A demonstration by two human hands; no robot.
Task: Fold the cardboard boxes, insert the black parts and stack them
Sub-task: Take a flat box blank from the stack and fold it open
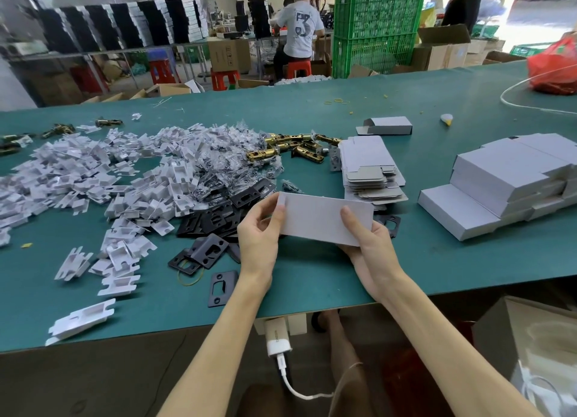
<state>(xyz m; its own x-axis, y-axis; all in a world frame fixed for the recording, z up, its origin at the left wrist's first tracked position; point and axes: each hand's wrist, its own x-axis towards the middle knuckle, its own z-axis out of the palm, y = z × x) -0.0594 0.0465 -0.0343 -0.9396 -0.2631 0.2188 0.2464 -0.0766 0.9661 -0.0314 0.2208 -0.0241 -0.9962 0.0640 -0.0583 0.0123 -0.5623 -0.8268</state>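
A small white cardboard box (318,217) is held just above the green table (312,279), in front of me. My left hand (260,232) grips its left end, thumb on top. My right hand (367,238) holds its right end from below, thumb pressed on the top face. Black metal plates (215,220) lie in a heap just left of my hands, and one single plate (222,288) lies nearer the table's front edge. A stack of flat unfolded box blanks (368,170) sits behind the box. Finished white boxes (505,185) are stacked at the right.
A big heap of white plastic inserts (93,173) and bagged screws (224,154) covers the left half. Brass latch parts (293,149) lie behind them. One folded box (388,125) stands farther back. A red bag (554,67) sits far right. People work at benches beyond.
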